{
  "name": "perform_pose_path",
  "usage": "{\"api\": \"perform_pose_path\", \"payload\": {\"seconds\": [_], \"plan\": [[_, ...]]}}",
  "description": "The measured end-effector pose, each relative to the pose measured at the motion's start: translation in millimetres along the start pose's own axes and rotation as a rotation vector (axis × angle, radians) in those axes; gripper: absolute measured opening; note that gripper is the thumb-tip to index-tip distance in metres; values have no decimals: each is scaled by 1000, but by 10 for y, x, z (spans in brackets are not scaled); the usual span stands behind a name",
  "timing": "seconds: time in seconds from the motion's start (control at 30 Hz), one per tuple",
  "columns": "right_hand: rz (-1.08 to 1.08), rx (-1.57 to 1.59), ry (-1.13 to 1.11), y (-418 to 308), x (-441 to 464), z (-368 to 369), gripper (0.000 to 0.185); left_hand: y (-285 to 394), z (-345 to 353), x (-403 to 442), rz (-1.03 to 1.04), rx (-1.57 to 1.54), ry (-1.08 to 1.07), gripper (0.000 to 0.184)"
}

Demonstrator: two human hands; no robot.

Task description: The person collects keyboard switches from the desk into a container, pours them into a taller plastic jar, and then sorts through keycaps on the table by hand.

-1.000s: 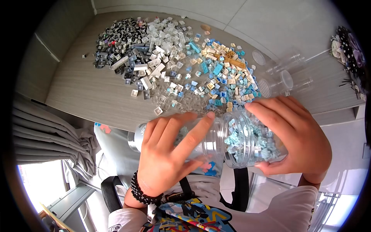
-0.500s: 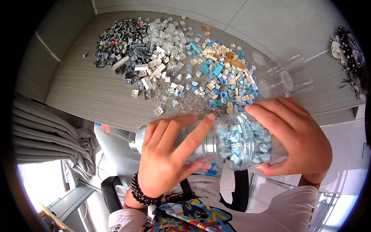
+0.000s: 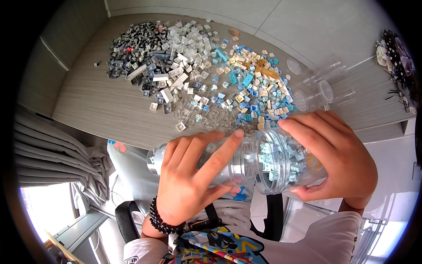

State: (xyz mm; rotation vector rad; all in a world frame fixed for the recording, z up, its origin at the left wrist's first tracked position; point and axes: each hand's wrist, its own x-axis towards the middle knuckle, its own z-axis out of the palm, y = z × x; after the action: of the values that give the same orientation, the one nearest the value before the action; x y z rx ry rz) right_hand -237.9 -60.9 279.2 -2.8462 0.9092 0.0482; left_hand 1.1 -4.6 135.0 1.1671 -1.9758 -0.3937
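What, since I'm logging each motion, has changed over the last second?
The blue pieces in the right jar have shifted leftward, leaving the end by the right hand barer. Neither hand let go: the left hand still grips the left jar; the keycaps lie as before.

Hands of mine, two: left hand (image 3: 189, 171), right hand (image 3: 340, 154). Clear containers in them, two: bottle (image 3: 156, 160) in left, jar (image 3: 270, 188) in right. Pale-blue pieces (image 3: 269, 159) in jar: too many for me to count. Same for loose keycaps (image 3: 187, 37) on table (image 3: 92, 94). Perforated discs (image 3: 294, 66), two. Brown oval (image 3: 234, 31), one. Clear vessels (image 3: 325, 91) at table's right overlap; I can't settle number. Black beaded bracelet (image 3: 159, 220), seemingly one.
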Motion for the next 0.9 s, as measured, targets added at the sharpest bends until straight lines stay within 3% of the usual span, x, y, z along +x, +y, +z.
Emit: {"api": "perform_pose_path", "payload": {"seconds": [0.9], "plan": [[8, -34, -53, -31, 12, -75, 94, 28, 1, 9, -6, 2, -10, 85]]}}
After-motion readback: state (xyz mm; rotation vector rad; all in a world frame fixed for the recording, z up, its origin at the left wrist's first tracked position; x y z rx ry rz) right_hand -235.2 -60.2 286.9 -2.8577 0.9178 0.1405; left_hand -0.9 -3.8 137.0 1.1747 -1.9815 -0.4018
